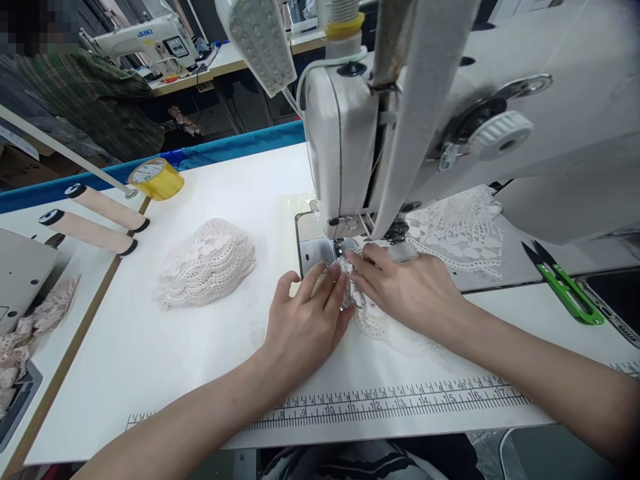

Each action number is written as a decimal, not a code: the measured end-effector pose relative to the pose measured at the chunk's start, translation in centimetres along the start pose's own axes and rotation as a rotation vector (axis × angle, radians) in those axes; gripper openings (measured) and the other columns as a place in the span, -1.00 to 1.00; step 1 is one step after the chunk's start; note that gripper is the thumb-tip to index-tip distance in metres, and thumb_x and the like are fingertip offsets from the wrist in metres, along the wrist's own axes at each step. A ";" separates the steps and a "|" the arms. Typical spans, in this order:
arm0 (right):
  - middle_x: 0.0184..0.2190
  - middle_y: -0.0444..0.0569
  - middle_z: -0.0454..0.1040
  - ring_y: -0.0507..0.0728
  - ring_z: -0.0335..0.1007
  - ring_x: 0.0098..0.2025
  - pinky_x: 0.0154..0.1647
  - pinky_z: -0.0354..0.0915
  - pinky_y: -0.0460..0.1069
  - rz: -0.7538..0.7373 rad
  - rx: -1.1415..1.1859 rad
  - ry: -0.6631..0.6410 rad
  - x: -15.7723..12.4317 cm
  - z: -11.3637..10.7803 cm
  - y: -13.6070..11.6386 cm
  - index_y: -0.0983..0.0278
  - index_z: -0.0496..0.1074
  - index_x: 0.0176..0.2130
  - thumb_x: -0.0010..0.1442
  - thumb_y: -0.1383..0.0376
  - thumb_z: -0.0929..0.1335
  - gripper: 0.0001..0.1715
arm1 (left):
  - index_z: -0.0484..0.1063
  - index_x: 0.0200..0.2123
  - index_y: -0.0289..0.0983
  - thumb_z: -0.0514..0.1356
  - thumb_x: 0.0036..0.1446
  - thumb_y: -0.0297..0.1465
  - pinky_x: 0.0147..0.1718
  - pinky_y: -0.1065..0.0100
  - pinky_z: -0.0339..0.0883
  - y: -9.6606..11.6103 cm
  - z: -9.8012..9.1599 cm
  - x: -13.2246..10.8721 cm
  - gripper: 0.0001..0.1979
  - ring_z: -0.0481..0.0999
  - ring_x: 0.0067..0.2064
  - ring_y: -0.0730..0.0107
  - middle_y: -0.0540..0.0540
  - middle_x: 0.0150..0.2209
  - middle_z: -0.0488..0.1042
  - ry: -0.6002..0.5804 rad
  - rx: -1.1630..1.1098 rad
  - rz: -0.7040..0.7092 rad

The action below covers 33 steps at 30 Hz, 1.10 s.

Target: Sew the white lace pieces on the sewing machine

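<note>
Beneath the needle area of a white sewing machine [340,127] lies a piece of white scalloped lace [370,323]. My left hand [307,317] is on the lace's left side, its fingertips close in front of the presser foot [340,248] and the lace edge between thumb and fingers. From the right, my right hand [407,283] presses its bent fingers onto the same lace, partly hiding it. The two hands' fingertips nearly meet. More lace [460,230] spreads on the machine bed behind my right hand.
A stack of lace pieces [207,263] sits to the left. Beyond it are two thread cones [95,230] and a yellow tape roll [157,179]. Green thread snips [565,287] lie at right beside a phone [615,300]. A ruler [350,405] runs along the front edge. Another person [90,100] sits behind.
</note>
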State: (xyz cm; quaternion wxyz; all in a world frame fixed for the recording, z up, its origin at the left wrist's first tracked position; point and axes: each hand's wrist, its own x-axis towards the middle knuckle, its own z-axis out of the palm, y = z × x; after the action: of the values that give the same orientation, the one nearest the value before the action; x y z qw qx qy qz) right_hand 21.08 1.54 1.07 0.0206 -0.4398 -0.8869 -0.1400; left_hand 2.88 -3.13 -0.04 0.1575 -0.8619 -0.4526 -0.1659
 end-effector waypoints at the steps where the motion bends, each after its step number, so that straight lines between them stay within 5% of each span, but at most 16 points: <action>1: -0.12 0.07 0.55 0.05 0.35 -0.48 -0.62 -0.21 -0.01 0.004 -0.002 -0.008 0.1 0.0 0.0 0.26 0.48 0.06 0.42 0.20 0.14 -0.55 | 0.43 0.05 -0.32 0.08 0.34 -0.32 -0.05 0.11 0.14 0.0 0.1 0.1 -0.69 0.42 0.13 0.22 -0.11 0.07 0.49 -0.001 0.003 -0.001; 10: -0.14 0.10 0.53 0.08 0.38 -0.42 -0.57 -0.21 0.01 0.041 0.016 -0.084 0.5 -0.1 0.3 0.24 0.48 0.02 0.43 0.19 0.10 -0.53 | 0.43 0.04 -0.32 0.04 0.35 -0.30 -0.05 0.10 0.13 0.1 0.4 0.4 -0.68 0.41 0.13 0.20 -0.14 0.06 0.50 0.014 0.039 -0.013; 33: -0.19 0.13 0.53 0.10 0.38 -0.43 -0.57 -0.19 -0.01 0.044 0.003 0.013 0.6 0.1 0.7 0.24 0.43 0.10 0.42 0.21 0.11 -0.54 | 0.37 0.12 -0.29 0.03 0.36 -0.26 -0.03 0.09 0.14 0.0 0.5 0.7 -0.63 0.37 0.17 0.14 -0.21 0.09 0.47 -0.028 0.033 -0.054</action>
State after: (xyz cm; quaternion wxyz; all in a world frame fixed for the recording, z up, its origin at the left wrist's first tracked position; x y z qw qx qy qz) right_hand 21.24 2.39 1.22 0.0304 -0.4582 -0.8771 -0.1410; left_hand 3.26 -2.43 -0.17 0.1611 -0.8488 -0.4805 -0.1506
